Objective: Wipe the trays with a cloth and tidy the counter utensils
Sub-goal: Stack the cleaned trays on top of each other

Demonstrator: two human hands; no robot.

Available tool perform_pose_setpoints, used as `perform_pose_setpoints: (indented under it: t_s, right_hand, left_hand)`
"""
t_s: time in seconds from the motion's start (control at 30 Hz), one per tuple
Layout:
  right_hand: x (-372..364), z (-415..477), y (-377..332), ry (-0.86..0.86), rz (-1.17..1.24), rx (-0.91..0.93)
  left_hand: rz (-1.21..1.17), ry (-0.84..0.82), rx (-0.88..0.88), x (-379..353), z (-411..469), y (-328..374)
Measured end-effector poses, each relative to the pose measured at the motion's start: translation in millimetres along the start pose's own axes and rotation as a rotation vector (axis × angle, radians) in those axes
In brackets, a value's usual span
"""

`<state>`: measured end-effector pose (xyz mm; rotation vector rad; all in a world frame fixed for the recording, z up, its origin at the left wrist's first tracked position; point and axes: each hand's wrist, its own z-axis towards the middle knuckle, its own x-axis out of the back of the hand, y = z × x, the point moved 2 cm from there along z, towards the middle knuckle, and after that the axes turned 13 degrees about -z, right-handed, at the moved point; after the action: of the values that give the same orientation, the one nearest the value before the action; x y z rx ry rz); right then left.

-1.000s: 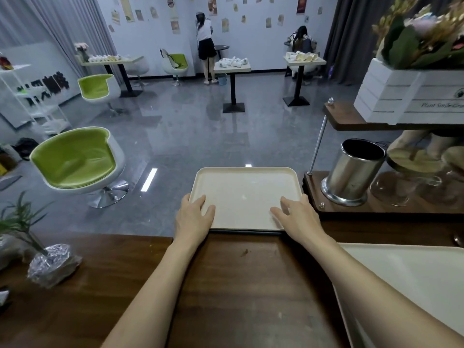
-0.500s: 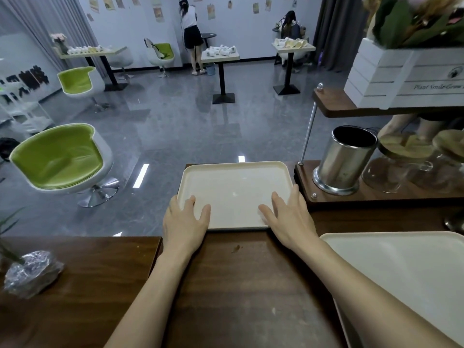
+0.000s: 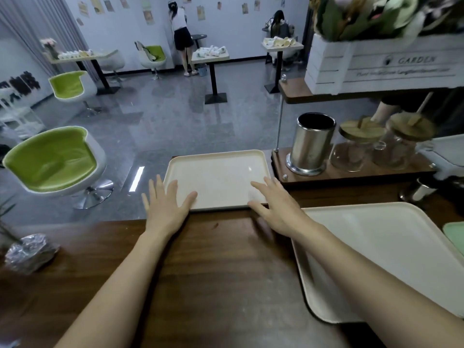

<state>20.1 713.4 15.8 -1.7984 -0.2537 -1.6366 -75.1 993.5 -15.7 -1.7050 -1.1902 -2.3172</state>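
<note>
A cream tray (image 3: 218, 174) lies at the far edge of the dark wooden counter (image 3: 213, 272), partly overhanging it. My left hand (image 3: 165, 204) hovers at the tray's near left corner with fingers spread, holding nothing. My right hand (image 3: 276, 204) is spread at the near right corner, fingertips over the rim. A second, larger cream tray (image 3: 376, 252) lies to the right under my right forearm. A green cloth (image 3: 455, 234) shows at the right edge. A steel utensil holder (image 3: 311, 144) stands on a wooden stand beyond.
Two lidded glass jars (image 3: 356, 146) stand beside the holder on the wooden stand (image 3: 351, 174). A shelf above bears a white planter box (image 3: 376, 64). A foil-wrapped plant pot (image 3: 29, 252) sits at the counter's left. Green chairs (image 3: 52, 162) and people stand beyond the counter.
Both hands have lifted off the far tray's near edge and opened wider. The view has shifted right, which brings more of the right tray and the green cloth into sight.
</note>
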Motion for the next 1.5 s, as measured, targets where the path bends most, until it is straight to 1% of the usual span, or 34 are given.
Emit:
perform_pose_setpoints:
  t_s: [0.07,0.13,0.2,0.27,0.37,0.43,0.5,0.57,0.63,0.77,0.87,0.93,1.03,1.17,1.23,1.3,1.37,1.5]
  right_hand:
    - [14.2,-33.6,15.8,0.031,0.06,-0.014]
    - [26.8,-65.8,39.5,0.025,0.089,-0.05]
    - [37.3,-97.9,68.9,0.013,0.047,-0.106]
    - [45.7,-128.4,98.8,0.021,0.03,-0.167]
    - [54.4,-167.7,136.8,0.015,0.015,-0.225]
    - [58.5,-189.2,157.2,-0.006,-0.007,-0.233]
    - [60.4,-207.1,174.1,-0.013,-0.011,-0.226]
    - [60.2,-221.1,187.2,-0.013,0.002,-0.214]
    - [56.6,-231.1,198.4,-0.023,-0.009,-0.193]
    - [52.5,-240.9,209.2,-0.042,-0.138,-0.123]
    - [51.2,-244.3,206.3,-0.019,-0.249,-0.082]
    - [52.6,-245.8,202.7,0.002,-0.284,-0.081]
    - [48.9,-245.7,194.8,-0.036,-0.233,-0.124]
    - [37.2,-245.8,184.5,-0.04,-0.253,-0.228]
    - [33.7,-245.0,183.7,-0.005,-0.219,-0.228]
    - [30.4,-244.3,182.9,0.046,-0.195,-0.209]
    - [27.7,-242.5,180.5,0.095,-0.175,-0.214]
    - [19.4,-231.7,165.9,0.11,-0.126,-0.228]
  left_hand:
    - [-0.069,0.142,-0.109,-0.7,-24.7,18.3]
    - [-0.172,0.178,-0.191,-11.8,-59.8,52.5]
    - [-0.25,0.096,-0.237,-35.4,-99.6,91.8]
    - [-0.304,-0.037,-0.26,-62.6,-139.7,129.5]
    - [-0.318,-0.204,-0.285,-100.9,-188.1,175.9]
    - [-0.279,-0.243,-0.281,-120.2,-209.7,197.7]
    - [-0.224,-0.25,-0.269,-131.0,-223.5,211.3]
    - [-0.104,-0.239,-0.289,-135.8,-231.5,215.4]
    - [0.006,-0.263,-0.282,-137.1,-238.7,213.2]
    - [0.096,-0.297,-0.235,-132.2,-252.7,206.4]
    - [0.13,-0.297,-0.207,-116.6,-262.9,194.4]
    - [0.121,-0.296,-0.197,-104.9,-266.5,181.9]
    - [0.094,-0.25,-0.144,-87.7,-271.7,162.9]
    - [0.035,-0.152,0.035,-75.6,-280.3,160.1]
    - [0.007,-0.118,0.097,-76.0,-281.2,158.4]
    - [0.012,-0.097,0.103,-79.8,-279.6,152.7]
    - [0.029,-0.088,0.073,-81.5,-276.7,149.6]
    - [-0.031,-0.087,0.02,-77.0,-266.1,140.5]
